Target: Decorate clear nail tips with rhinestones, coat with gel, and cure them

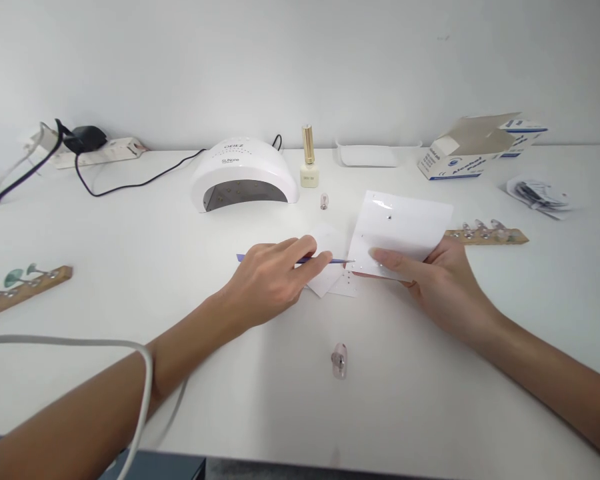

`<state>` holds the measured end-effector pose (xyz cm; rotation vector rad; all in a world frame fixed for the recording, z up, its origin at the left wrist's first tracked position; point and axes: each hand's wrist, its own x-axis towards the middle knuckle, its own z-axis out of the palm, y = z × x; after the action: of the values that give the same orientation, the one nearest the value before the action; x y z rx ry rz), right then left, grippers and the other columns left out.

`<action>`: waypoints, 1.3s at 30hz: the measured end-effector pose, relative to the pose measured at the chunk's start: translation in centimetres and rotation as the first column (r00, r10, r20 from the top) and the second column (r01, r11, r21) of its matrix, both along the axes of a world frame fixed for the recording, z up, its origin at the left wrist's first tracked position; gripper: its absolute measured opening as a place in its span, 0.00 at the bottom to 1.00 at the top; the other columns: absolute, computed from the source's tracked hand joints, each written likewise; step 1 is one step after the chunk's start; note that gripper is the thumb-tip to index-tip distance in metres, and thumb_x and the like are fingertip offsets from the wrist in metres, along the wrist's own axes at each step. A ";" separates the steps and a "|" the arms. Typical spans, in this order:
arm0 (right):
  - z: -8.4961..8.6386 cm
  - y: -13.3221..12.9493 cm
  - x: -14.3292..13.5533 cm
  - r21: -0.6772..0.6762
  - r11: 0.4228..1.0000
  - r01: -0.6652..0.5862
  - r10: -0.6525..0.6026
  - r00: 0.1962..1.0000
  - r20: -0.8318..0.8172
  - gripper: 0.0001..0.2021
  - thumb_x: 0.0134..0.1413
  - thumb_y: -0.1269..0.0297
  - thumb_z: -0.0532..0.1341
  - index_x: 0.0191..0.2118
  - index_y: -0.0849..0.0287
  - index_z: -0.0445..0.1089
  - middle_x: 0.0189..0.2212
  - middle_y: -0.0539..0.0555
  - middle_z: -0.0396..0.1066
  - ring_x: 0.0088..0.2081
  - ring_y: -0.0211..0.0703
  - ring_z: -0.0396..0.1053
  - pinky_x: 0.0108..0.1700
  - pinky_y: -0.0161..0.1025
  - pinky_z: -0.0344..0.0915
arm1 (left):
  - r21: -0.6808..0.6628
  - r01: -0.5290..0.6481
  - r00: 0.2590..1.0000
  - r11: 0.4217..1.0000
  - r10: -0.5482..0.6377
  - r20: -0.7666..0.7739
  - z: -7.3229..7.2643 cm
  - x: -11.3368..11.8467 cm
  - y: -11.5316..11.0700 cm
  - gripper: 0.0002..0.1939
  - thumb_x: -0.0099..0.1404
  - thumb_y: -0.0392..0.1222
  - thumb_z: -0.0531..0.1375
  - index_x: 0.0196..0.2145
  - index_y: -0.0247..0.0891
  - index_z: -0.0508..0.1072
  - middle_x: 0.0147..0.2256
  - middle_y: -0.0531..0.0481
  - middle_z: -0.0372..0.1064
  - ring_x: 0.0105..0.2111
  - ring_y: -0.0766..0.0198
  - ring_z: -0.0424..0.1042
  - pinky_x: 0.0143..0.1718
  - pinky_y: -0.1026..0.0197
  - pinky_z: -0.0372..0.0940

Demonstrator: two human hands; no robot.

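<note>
here, left of the white sheet, the left hand pinches a blue tool, long axis aimed at the sheet's near-left corner; the right hand grips its near edge.

Glossy smooth white plastic dome lamp; shiny gold-coloured cap on a cream bottle; matt printed cardboard box; smooth white counter.

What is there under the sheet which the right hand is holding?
Under the sheet, fingers of the right hand show at the lower edge. Papers stick out past its left side. Whatever else may lie there is covered and cannot be seen.
</note>
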<state>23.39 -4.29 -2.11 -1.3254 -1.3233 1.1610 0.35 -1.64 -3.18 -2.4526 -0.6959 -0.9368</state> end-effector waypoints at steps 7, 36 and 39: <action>0.6 0.1 -0.1 -0.158 0.980 -0.122 0.064 0.941 -0.332 0.07 0.49 0.66 0.67 0.37 0.55 0.76 0.38 0.53 0.76 0.39 0.50 0.74 0.41 0.47 0.73 | 0.080 0.076 0.995 0.994 -0.080 0.051 0.2 0.1 0.3 0.12 0.56 0.23 0.57 0.36 0.34 0.71 0.24 0.54 0.63 0.21 0.73 0.56 0.19 0.66 0.51; 1.9 1.6 0.7 0.071 0.993 0.098 -0.121 0.852 0.509 0.23 0.43 0.55 0.68 0.46 0.54 0.69 0.23 0.50 0.72 0.22 0.44 0.66 0.23 0.40 0.63 | 0.062 0.161 0.971 0.985 -0.169 0.170 0.3 0.2 -0.1 0.14 0.52 0.21 0.61 0.35 0.35 0.74 0.27 0.52 0.61 0.24 0.72 0.55 0.21 0.66 0.51; 1.5 1.5 1.0 0.307 0.946 0.107 -0.273 0.773 0.573 0.33 0.45 0.55 0.67 0.58 0.51 0.58 0.39 0.55 0.71 0.33 0.47 0.67 0.33 0.45 0.66 | 0.057 0.177 0.969 0.983 -0.184 0.167 0.3 0.2 -0.1 0.14 0.53 0.22 0.61 0.35 0.35 0.74 0.27 0.52 0.61 0.24 0.72 0.55 0.21 0.66 0.52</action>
<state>24.40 -2.77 -0.62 -1.6636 -1.6726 0.3872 0.57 -1.78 -2.87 -2.4503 -0.5075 -1.2315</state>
